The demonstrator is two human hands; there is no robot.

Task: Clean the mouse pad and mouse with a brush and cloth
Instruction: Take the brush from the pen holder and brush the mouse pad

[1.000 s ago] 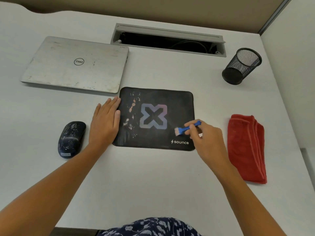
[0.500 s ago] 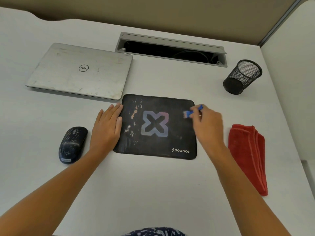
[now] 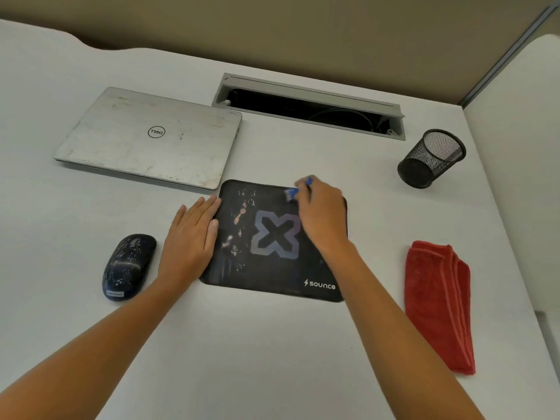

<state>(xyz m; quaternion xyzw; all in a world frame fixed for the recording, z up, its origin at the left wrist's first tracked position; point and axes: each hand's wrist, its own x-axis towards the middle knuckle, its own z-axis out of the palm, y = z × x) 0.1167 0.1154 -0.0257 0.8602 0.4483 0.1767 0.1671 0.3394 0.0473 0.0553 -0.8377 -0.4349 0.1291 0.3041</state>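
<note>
Here are one brush (image 3: 291, 193), one cloth (image 3: 436, 304), one mouse (image 3: 128, 266).

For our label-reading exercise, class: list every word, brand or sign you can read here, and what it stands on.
"DELL": logo on the laptop lid, upside down.
"sounce": after a lightning sign, on the mouse pad, near corner.
"Lenovo": small tag on the mouse, only just readable.
Nothing else is readable.

Soft even light, faint shadows, wide-angle bowing, motion-blurred brush (image 3: 291, 193).
</note>
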